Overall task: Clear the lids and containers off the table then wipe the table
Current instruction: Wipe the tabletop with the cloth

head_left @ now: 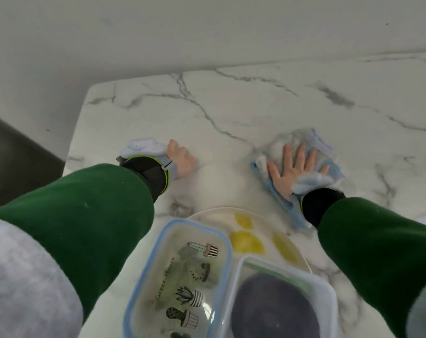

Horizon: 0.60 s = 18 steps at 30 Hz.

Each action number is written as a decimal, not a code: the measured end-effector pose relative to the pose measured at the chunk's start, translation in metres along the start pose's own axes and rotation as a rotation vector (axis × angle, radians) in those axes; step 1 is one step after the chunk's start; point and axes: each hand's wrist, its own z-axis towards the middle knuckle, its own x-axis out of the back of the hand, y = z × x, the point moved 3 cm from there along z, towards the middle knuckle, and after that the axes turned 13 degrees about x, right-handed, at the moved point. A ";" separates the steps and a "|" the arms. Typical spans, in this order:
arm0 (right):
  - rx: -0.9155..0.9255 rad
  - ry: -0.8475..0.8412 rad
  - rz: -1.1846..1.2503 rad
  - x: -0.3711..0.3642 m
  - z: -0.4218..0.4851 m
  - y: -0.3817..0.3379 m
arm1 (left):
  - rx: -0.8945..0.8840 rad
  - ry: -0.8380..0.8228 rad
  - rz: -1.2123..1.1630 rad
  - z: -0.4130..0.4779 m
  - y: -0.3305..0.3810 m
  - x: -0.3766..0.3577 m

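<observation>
Status: r hand (pixel 297 167) flat, fingers spread, palm pressing the blue cloth (pixel 326 145) onto the marble table (pixel 255 98), beyond the plate (pixel 263 225) and to its right; not curled round the cloth, just bearing down. L hand (pixel 181 158) beyond the plate to its left, palm down on bare marble, holds nothing (fingers blurred, look loosely straight).

Risks, my read:
- wiping has begun w/ clearing not done; plate plus 2 plastic items sit on the table, so the marble under them gets missed unless they go first
- a cloth stroke back toward the plate could hit its far rim and shove the whole group toward the person; can't see the near table edge, so margin unknown
- r sleeve runs just beside the plate's right rim; could drag it
- both plastic items overlap the plate's near side and look propped on it, so prob tilted; a nudge could slide them off
- flat palm only, no grip; cloth may bunch or slip out on a fast pass

Containers:
- plate: cream w/ yellow lemon-like marks (print, I think); no food seen
- cactus-print lid (pixel 194 272), blue rim, "Green House" text, over the plate's near-left; can't tell if a box is under it
- clear tub (pixel 287 269), over the plate's near-right, touching the lid's right edge; dark purple round shape (pixel 275 311) shows through it, in or under, can't tell
</observation>
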 end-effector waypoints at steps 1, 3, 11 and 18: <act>0.112 -0.003 -0.039 -0.005 0.004 -0.030 | 0.010 0.008 0.030 0.003 -0.004 -0.003; 0.353 0.006 -0.084 -0.021 0.005 -0.092 | 0.029 0.011 -0.004 0.007 -0.010 -0.007; 0.511 0.046 -0.116 -0.024 0.038 -0.088 | 0.129 0.107 -0.204 0.022 -0.049 -0.020; 0.257 -0.050 -0.084 0.006 0.066 -0.125 | 0.223 -0.022 -0.258 0.032 -0.077 -0.014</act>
